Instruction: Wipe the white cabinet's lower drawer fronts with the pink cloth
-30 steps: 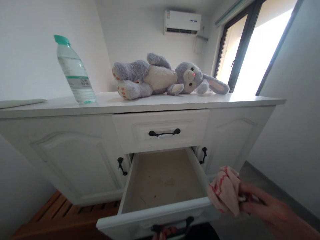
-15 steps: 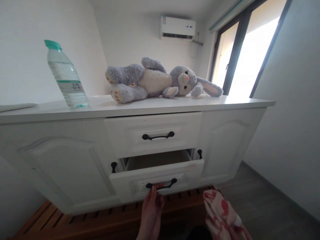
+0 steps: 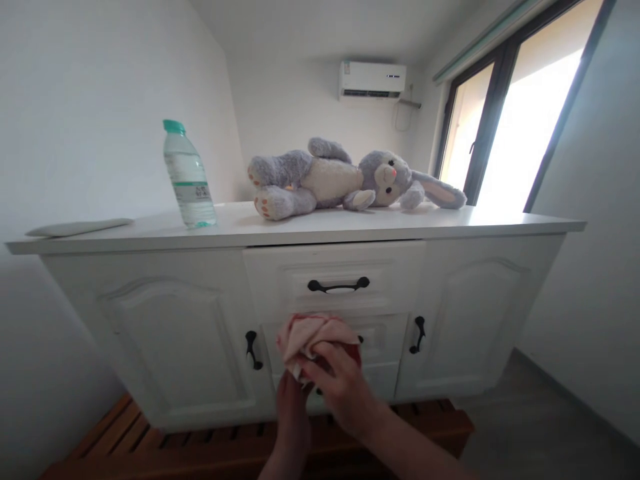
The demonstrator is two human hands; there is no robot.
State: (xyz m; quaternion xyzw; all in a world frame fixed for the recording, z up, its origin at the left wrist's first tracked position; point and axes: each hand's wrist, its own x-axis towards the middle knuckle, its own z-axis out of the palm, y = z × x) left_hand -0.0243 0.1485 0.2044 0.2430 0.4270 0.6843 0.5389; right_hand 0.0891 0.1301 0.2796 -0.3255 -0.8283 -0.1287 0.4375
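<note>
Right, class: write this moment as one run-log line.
hands: right hand and left hand both on pink cloth | place: before shut lower drawer | on cabinet top: water bottle, plush rabbit

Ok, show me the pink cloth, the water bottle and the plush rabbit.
pink cloth (image 3: 313, 333), head view, bunched top.
water bottle (image 3: 189, 180), head view, label.
plush rabbit (image 3: 333, 180), head view, cream belly.

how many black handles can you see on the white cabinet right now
3 in plain view: one on the upper drawer, one on the left door, one on the right door. The lower drawer's handle is mostly hidden behind the hands and pink cloth.
</note>
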